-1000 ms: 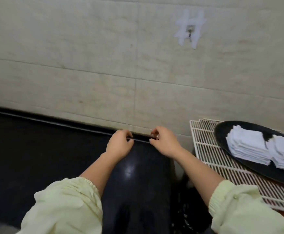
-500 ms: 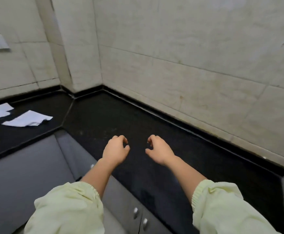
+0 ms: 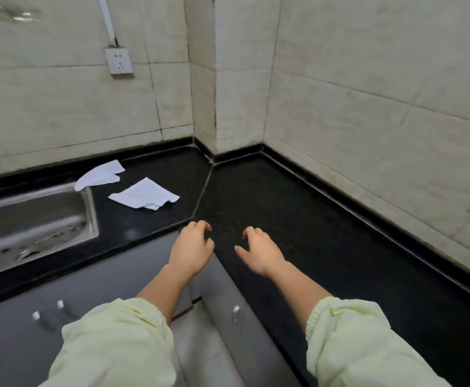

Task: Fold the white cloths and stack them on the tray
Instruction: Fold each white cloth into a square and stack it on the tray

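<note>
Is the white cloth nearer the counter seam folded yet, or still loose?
Loose, not neatly folded. The cloth lies spread on the black counter with one corner crumpled, untouched by either hand.

I am counting two white cloths (image 3: 144, 197) lying near the counter's (image 3: 284, 219) back edge, one sink (image 3: 32, 219), one wall socket (image 3: 119, 62), and two empty hands (image 3: 191, 248).

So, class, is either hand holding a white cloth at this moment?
No: the left hand and right hand are empty, while both white cloths lie apart on the counter.
</note>
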